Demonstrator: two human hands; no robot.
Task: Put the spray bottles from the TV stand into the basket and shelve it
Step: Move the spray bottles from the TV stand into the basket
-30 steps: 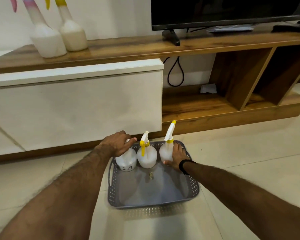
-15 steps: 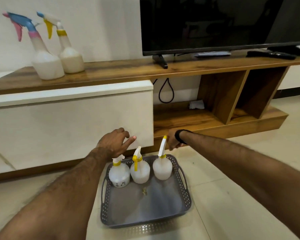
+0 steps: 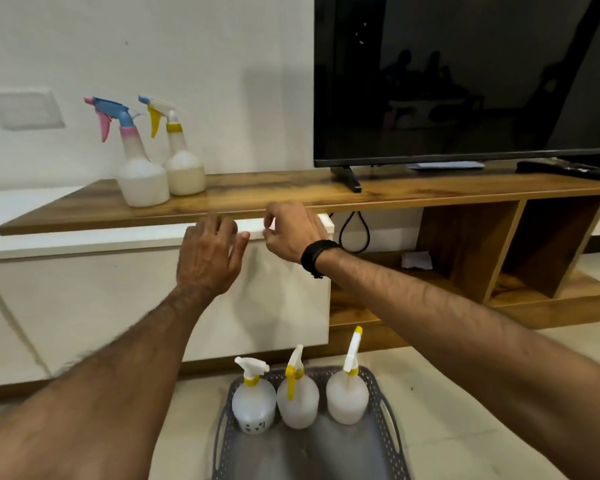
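- White wall behind a wooden TV stand (image 3: 291, 197); pale tiled floor below it; dark TV (image 3: 465, 77) on the right of the top, a remote (image 3: 565, 169) near its right end.
- White drawer front (image 3: 101, 306) fills the stand's left half; open wooden shelf cubbies on the right, a scrap of paper (image 3: 417, 260) on the lower shelf.
- Two spray bottles on the stand's top, left side, touching or nearly so: blue-pink bottle (image 3: 139, 168) in front, yellow-trigger bottle (image 3: 182, 161) just behind and right of it. Both upright.
- Grey basket (image 3: 390, 420) on the floor at the foot of the drawer front, lower edge cut off by the frame.
- Three bottles upright in a row along the basket's far wall: left bottle (image 3: 253, 405), middle bottle (image 3: 298, 401), right bottle (image 3: 347, 396), close side by side.
- Left hand (image 3: 207, 258) raised in front of the drawer's top edge, fingers spread and loose, holding nothing.
- Right hand (image 3: 293, 233) just beside it, fingers curled inward, thumb and forefinger near each other; empty as far as can be seen. Black band (image 3: 317, 256) on that wrist.
- Both hands below and to the right of the two bottles on the stand, apart from them; well above the basket.
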